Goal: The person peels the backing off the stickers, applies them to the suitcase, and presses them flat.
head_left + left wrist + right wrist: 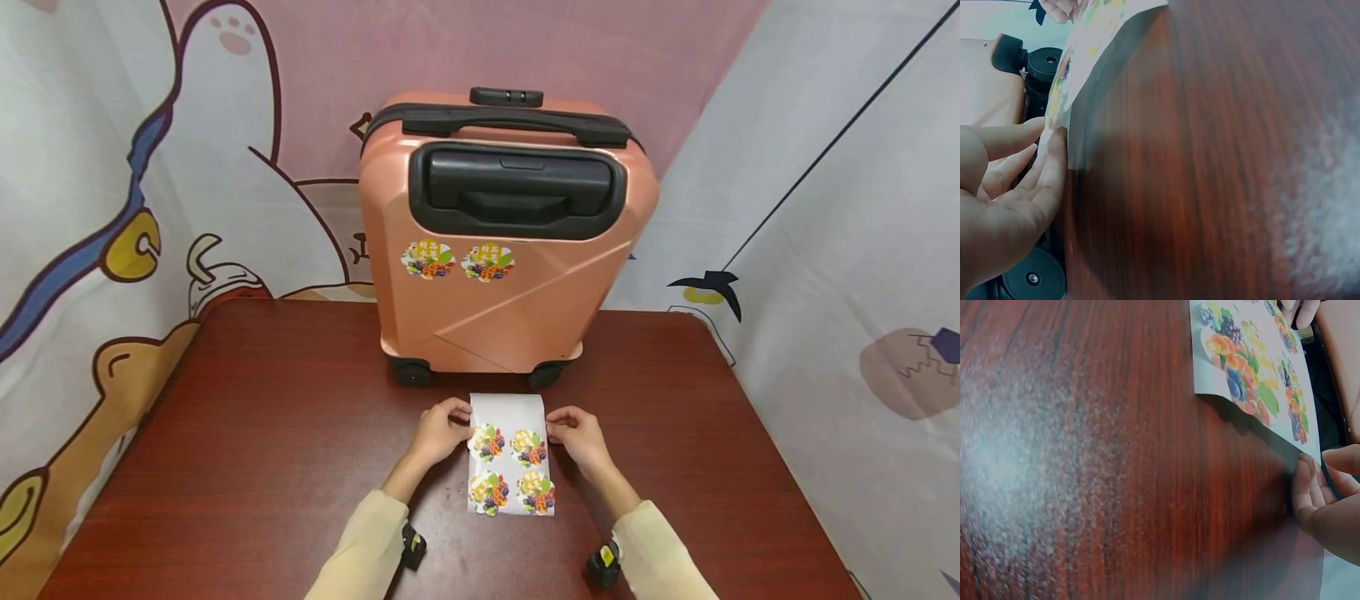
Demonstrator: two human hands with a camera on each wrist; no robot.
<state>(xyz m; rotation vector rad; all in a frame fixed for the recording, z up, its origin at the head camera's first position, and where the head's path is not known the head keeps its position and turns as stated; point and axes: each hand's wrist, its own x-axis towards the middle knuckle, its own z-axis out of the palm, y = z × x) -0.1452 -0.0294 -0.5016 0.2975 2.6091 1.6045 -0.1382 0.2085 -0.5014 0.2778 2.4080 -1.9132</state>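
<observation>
A white sheet of round fruit stickers (507,408) is held above the near middle of the table, with several colourful stickers on its lower part. My left hand (437,435) pinches its left edge between thumb and fingers, a grip also seen in the left wrist view, where the sheet (1094,50) bends away from the wood. On the opposite edge, my right hand (579,437) pinches the paper; in the right wrist view its thumb and fingertips meet at the sheet's border (1307,447). Two matching fruit stickers (488,262) are on the suitcase front, left of centre.
An orange-pink suitcase (517,308) with a black handle recess stands upright at the back of the brown table (285,433), its wheels (412,372) just beyond the sheet. A cartoon-printed cloth (315,92) hangs behind and along both sides.
</observation>
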